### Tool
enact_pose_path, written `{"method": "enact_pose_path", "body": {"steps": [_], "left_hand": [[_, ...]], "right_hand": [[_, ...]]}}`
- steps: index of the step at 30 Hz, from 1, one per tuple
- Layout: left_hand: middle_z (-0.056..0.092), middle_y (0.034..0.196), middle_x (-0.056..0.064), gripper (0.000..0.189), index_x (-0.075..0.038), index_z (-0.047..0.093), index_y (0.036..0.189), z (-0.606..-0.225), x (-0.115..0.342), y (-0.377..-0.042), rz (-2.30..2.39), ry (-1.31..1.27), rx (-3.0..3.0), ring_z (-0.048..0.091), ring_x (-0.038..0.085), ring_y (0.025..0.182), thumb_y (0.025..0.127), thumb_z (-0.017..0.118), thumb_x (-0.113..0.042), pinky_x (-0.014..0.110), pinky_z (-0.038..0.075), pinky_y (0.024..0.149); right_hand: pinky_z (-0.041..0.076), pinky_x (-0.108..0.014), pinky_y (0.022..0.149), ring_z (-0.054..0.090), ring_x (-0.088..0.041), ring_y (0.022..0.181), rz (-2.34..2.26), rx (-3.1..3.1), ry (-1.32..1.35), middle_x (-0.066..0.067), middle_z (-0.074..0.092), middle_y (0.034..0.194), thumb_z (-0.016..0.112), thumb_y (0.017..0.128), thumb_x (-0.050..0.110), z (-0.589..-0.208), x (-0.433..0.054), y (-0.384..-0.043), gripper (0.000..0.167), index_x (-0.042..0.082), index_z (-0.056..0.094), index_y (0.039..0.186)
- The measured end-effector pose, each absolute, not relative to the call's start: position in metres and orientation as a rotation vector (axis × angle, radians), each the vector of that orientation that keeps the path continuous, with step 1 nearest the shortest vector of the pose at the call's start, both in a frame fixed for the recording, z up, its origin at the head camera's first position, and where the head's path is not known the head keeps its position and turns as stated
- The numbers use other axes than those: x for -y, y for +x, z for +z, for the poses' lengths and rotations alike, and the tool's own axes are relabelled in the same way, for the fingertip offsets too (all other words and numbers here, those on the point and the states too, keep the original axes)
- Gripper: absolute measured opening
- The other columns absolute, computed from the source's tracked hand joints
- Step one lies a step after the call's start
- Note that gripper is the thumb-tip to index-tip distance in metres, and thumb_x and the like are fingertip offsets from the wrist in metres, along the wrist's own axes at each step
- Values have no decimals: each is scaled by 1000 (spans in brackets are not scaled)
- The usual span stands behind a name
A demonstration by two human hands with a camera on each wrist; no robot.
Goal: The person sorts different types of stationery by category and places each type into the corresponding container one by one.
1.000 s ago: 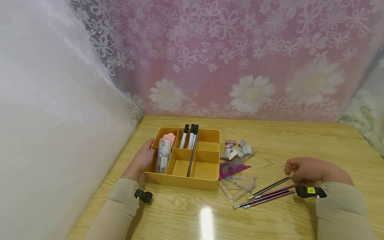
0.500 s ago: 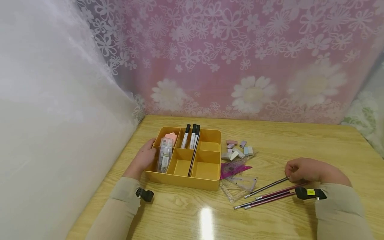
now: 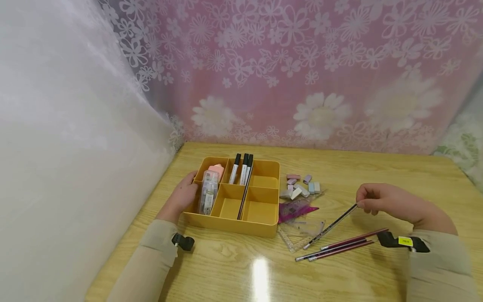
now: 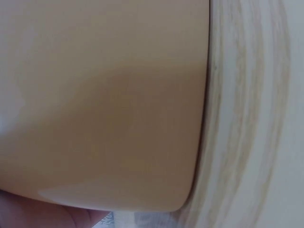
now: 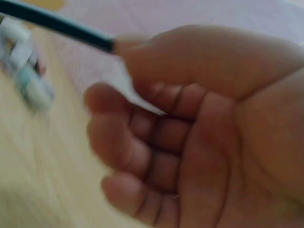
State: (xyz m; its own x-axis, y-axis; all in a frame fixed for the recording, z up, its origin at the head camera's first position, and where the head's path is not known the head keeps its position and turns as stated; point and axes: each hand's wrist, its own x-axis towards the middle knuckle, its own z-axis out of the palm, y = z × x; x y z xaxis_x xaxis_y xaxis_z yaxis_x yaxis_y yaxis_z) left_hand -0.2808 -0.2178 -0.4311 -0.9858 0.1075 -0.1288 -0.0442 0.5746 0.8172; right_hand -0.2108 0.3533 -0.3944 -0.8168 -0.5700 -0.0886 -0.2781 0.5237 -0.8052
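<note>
Fingers of your right hand: thumb and fingertips pinch one end of a dark patterned pencil, the others loosely curled beneath. The pencil slopes down toward you and to the left, its silvery end low by the set squares; whether that end touches the table, you cannot tell. Right wrist view blurred, pencil reading dark teal there.

Just below it, three pencils, maroon and dark, lie side by side on the table. Left of these, transparent set squares overlap, with a magenta drafting piece among them, next to the organizer. Behind, a loose cluster of small erasers: white, pink, lilac, pale blue.

Your left hand rests at the left wall of the yellow organizer; how tightly its fingers hold, you cannot tell. Left wrist view mostly fills with the outer wall, a bit of finger at its lower left.

Organizer, six compartments. Back left: a salmon-pink item. Front left: transparent-cased items, tilted up. Back middle: three black-capped markers, leaning. Slim dark pencils, too close to count, slant along the divider between front middle and front right.

Wood-grain table; pink floral curtain behind; white sheet at left.
</note>
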Motion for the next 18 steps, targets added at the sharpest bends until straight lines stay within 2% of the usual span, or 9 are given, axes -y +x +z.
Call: {"method": "enact_pose_path", "body": {"steps": [4, 6, 13, 18], "left_hand": [[35, 159, 13, 55, -15, 26, 161, -431, 218, -281, 1371, 39, -2638, 29, 35, 147, 106, 30, -21, 58, 23, 117], [34, 159, 13, 55, -15, 26, 161, -430, 218, -280, 1380, 29, -2632, 28, 34, 147, 106, 31, -21, 58, 23, 117], [35, 159, 13, 55, -14, 26, 161, -435, 217, -284, 1387, 48, -2631, 30, 34, 146, 107, 30, -21, 58, 23, 117], [33, 160, 12, 55, -15, 25, 161, -434, 219, -284, 1377, 36, -2639, 27, 33, 148, 106, 31, -22, 57, 22, 118]], "right_hand": [[48, -34, 72, 60, -25, 89, -1292, -2511, -708, -12, 63, 111, 49, 107, 10, -377, -346, -206, 12, 4, 57, 102], [50, -32, 73, 62, -23, 91, -1347, -2556, -698, -10, 64, 117, 48, 108, 10, -370, -342, -203, 13, 4, 58, 103], [52, -30, 71, 60, -24, 85, -1632, -2633, -660, -11, 64, 111, 47, 108, 10, -347, -308, -194, 15, -3, 54, 113], [54, -28, 68, 60, -23, 79, -2056, -2427, -726, -13, 61, 102, 51, 105, 4, -336, -272, -196, 12, -7, 53, 110]]}}
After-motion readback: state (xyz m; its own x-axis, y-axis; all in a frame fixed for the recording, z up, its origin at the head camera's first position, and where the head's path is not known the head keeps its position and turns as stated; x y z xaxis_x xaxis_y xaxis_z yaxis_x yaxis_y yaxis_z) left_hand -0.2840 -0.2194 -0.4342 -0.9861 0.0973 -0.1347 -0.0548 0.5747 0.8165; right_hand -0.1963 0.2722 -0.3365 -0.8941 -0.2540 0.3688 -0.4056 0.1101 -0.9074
